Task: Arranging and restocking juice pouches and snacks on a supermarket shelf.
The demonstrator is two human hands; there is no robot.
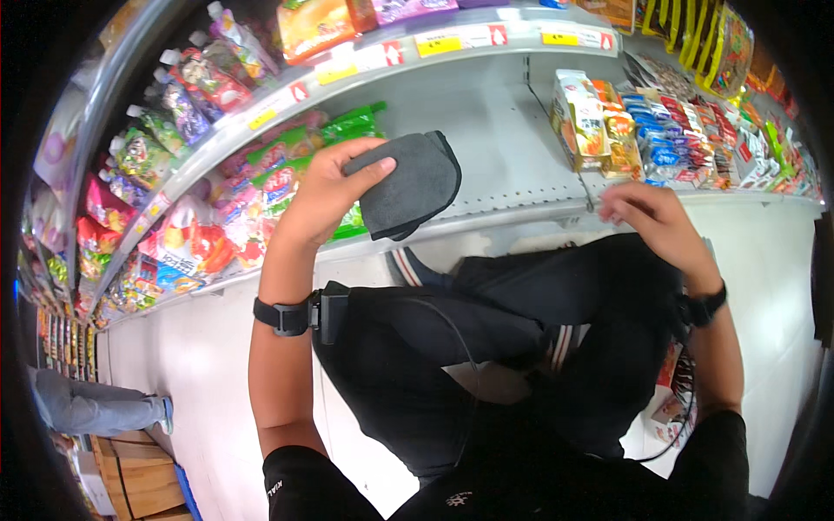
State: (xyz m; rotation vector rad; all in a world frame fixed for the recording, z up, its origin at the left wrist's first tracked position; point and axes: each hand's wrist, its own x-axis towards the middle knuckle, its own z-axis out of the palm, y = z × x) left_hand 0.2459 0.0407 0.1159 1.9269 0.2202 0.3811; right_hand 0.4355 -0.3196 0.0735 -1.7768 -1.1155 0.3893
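Note:
My left hand (345,189) grips a folded dark grey cloth (410,185), thumb lying on its upper face. The cloth is held above the front part of a lower grey metal shelf (495,156), which has rows of small holes. My right hand (651,215) holds nothing that I can see; its fingers are loosely bent and slightly blurred, near the shelf's front edge. Just beyond that hand stand an upright white-and-orange carton (578,120) and several small snack packets (658,140). Green and pink candy bags (280,176) lie behind my left wrist.
An upper shelf edge with price tags (456,40) curves above the lower shelf. Spouted pouches (208,78) fill the left. My crossed legs (508,325) are on the pale floor. Packets lie by my right thigh (674,417). Another person's legs (104,404) and a cardboard box (140,475) are lower left.

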